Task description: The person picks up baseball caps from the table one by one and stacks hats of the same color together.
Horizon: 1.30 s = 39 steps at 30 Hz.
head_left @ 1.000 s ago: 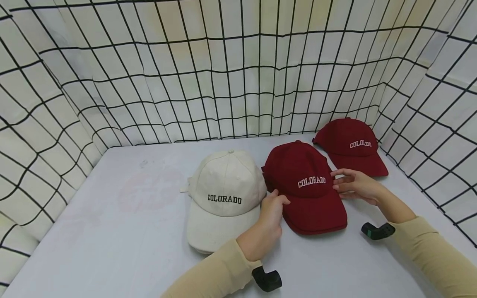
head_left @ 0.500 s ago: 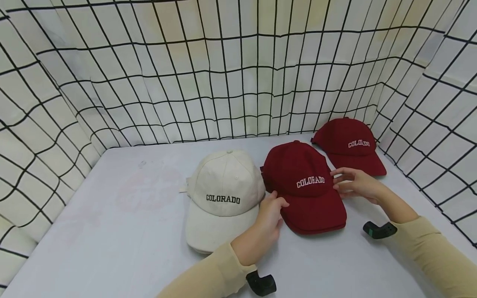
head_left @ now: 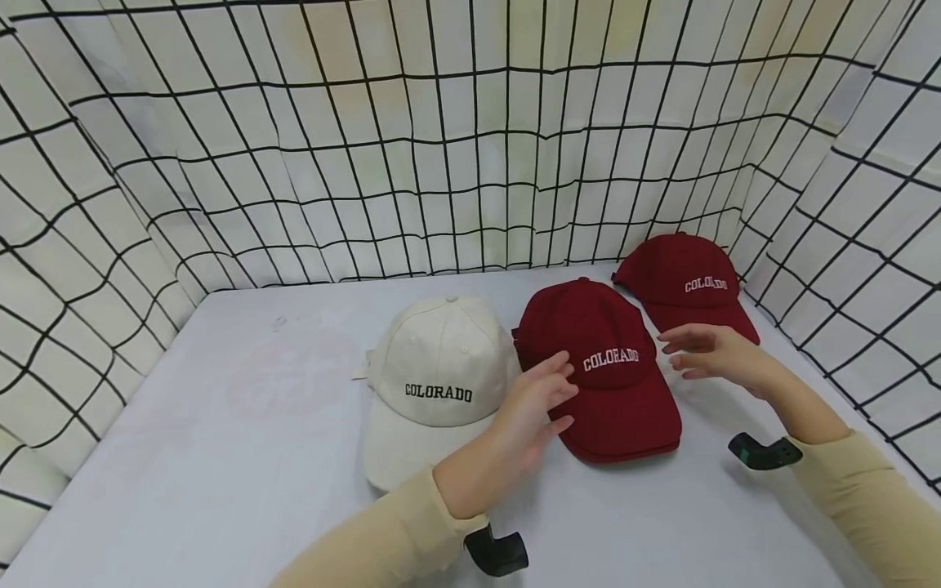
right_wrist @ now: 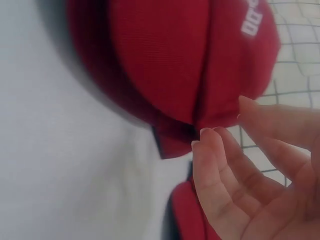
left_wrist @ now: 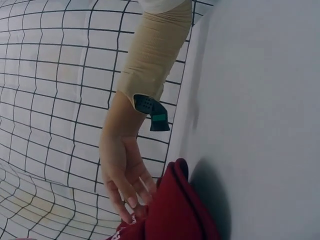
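Note:
Two dark red baseball caps lettered COLORADO lie on the white table. The nearer red cap (head_left: 625, 416) sits between my hands, brim toward me. My left hand (head_left: 515, 416) hovers over its left side with spread, loosely bent fingers, holding nothing. My right hand (head_left: 724, 355) is just off its right side, fingers loosely bent and nothing in them. In the right wrist view, the right fingertips (right_wrist: 205, 145) appear close to the red cap's edge; contact cannot be told. The left wrist view has the right hand (left_wrist: 122, 170) behind the red brim (left_wrist: 175, 210).
A cream COLORADO cap (head_left: 441, 359) lies to the left, its brim partly behind my left forearm. The farther red cap (head_left: 687, 282) rests at the back right corner. White walls with a black grid (head_left: 441, 163) enclose the table (head_left: 220, 425).
My left hand has let go of the nearer red cap's left edge and lifted, fingers spreading. My right hand has drawn away to the right. The caps stay in place.

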Each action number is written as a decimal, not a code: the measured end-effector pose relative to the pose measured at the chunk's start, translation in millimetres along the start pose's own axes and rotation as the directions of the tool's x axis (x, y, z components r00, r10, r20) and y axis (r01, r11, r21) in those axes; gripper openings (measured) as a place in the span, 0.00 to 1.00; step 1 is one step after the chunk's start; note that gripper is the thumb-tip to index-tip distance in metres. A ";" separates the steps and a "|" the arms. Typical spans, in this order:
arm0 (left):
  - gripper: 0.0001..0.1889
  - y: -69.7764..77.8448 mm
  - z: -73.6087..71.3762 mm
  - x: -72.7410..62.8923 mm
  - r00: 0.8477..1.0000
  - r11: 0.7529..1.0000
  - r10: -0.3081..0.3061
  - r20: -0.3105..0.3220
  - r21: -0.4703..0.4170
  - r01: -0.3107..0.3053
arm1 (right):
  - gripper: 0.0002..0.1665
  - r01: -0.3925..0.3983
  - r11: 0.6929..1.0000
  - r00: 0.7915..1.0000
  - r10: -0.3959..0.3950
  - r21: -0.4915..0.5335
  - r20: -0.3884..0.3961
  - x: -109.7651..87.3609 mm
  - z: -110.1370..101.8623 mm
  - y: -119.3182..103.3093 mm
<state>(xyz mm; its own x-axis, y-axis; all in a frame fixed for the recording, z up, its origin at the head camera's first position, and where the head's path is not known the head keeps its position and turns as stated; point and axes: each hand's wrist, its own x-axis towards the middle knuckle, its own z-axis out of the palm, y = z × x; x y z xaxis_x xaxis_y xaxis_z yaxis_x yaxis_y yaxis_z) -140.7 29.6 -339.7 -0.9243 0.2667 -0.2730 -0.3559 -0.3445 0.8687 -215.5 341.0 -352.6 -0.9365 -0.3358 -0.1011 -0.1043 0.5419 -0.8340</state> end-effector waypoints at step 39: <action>0.17 -22.6 142.9 96.5 1.000 0.998 0.029 -0.011 -0.048 -0.030 | 0.16 -0.036 0.951 0.920 0.152 0.308 -0.361 -18.1 -76.9 35.5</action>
<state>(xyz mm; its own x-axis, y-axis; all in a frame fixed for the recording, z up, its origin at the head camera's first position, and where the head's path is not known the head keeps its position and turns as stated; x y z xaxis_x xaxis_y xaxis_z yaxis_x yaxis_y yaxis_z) -202.1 191.8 -326.6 -0.9359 0.2461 -0.2521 -0.3344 -0.3950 0.8557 -228.0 425.5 -338.6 -0.9984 0.0513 -0.0241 0.0380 0.2902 -0.9562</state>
